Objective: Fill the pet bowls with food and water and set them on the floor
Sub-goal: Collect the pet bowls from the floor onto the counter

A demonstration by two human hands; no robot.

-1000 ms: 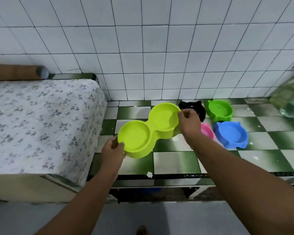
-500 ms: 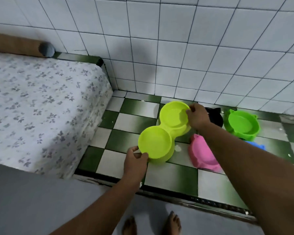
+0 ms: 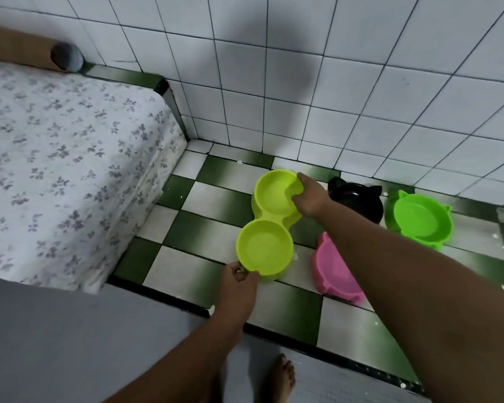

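Observation:
A lime-yellow double pet bowl (image 3: pixel 265 248) lies over the green-and-white checkered ledge (image 3: pixel 186 266), both cups empty. My left hand (image 3: pixel 239 286) pinches the rim of its near cup. My right hand (image 3: pixel 310 196) grips the rim of its far cup, thumb inside. To the right stand a black cat-eared bowl (image 3: pixel 358 199), a green bowl (image 3: pixel 419 219) and a pink bowl (image 3: pixel 332 271), the pink one partly hidden by my right forearm.
A mattress with a flowered sheet (image 3: pixel 56 170) fills the left side, level with the ledge. White wall tiles (image 3: pixel 303 82) rise behind the bowls. Below the ledge's dark front edge (image 3: pixel 274 333) is grey floor (image 3: pixel 70 344) with a bare foot (image 3: pixel 280 376).
The view has tilted down and closer to the ledge. Both hands have lowered the double bowl toward the checkered tiles. The blue bowl and the bottle at the right have left the view.

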